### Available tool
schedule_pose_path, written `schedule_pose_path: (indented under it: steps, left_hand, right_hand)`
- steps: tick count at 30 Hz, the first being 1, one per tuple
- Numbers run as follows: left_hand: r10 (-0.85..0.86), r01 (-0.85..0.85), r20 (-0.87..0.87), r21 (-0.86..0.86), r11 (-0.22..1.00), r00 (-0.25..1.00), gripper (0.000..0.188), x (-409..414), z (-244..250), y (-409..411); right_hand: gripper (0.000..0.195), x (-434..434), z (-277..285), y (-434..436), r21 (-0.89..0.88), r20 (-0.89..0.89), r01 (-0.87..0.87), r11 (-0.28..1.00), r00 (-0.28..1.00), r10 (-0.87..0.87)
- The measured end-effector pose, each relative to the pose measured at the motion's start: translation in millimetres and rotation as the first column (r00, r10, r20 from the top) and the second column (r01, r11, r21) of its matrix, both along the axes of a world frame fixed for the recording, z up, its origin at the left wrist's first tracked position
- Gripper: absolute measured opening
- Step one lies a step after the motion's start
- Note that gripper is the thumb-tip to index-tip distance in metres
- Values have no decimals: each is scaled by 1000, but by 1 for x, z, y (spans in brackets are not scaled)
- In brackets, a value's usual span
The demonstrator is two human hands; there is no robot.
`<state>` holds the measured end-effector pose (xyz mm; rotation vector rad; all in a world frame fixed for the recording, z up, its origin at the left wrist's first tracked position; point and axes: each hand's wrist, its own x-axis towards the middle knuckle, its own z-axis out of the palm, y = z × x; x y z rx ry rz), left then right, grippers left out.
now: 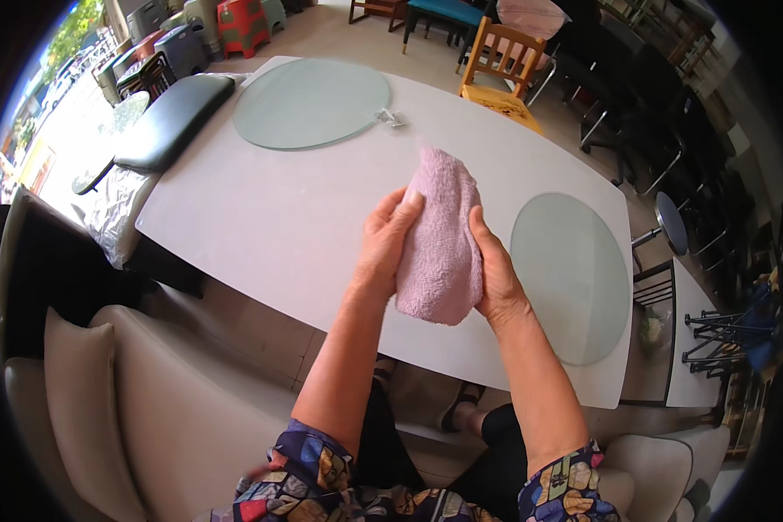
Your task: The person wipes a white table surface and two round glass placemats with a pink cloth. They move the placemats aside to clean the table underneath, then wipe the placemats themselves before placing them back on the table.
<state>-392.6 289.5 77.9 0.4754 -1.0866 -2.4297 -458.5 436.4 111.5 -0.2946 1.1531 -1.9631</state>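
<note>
A folded pink terry towel [438, 254] is held up above the white tabletop [280, 215]. My left hand [386, 235] grips its left edge, the thumb lying on the front of the cloth. On the opposite edge, my right hand [496, 261] holds the towel with the thumb pointing upward. The fingers behind the cloth are mostly hidden. To the right of my right hand lies a round frosted glass disc [571, 280]. Another round glass disc [312, 101] rests at the far side of the table, with a small clear plastic packet [390, 118] at its right edge.
A wooden chair [506, 72] stands beyond the table's far edge. A black padded cushion [176, 121] is at the left end. Close on my left is a beige sofa [189, 372]. Stacked red stools [243, 26] and several black chairs [652, 98] are farther off.
</note>
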Motion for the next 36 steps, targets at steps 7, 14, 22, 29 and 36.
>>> schedule_pose_path:
  steps: [7,14,22,29,36]
  left_hand:
    - [-69,64,28,162,985,997,25,-32,-24,64]
    - [-217,287,206,-428,857,954,41,-43,-39,131]
    - [-451,183,283,-950,-252,847,51,-23,-64,234]
    - [-416,122,316,-895,-429,853,45,-16,-85,242]
    - [-429,101,283,-912,-398,858,44,-17,-86,247]
  right_hand:
    - [76,19,-31,70,94,-133,260,961,960,-247]
    - [49,-3,-14,174,154,-238,724,672,687,-686]
    - [71,-87,-39,361,177,-979,976,-123,187,77]
    - [68,-103,-91,337,457,-741,805,-378,580,339]
    - [61,-66,-85,257,431,-795,903,4,377,474]
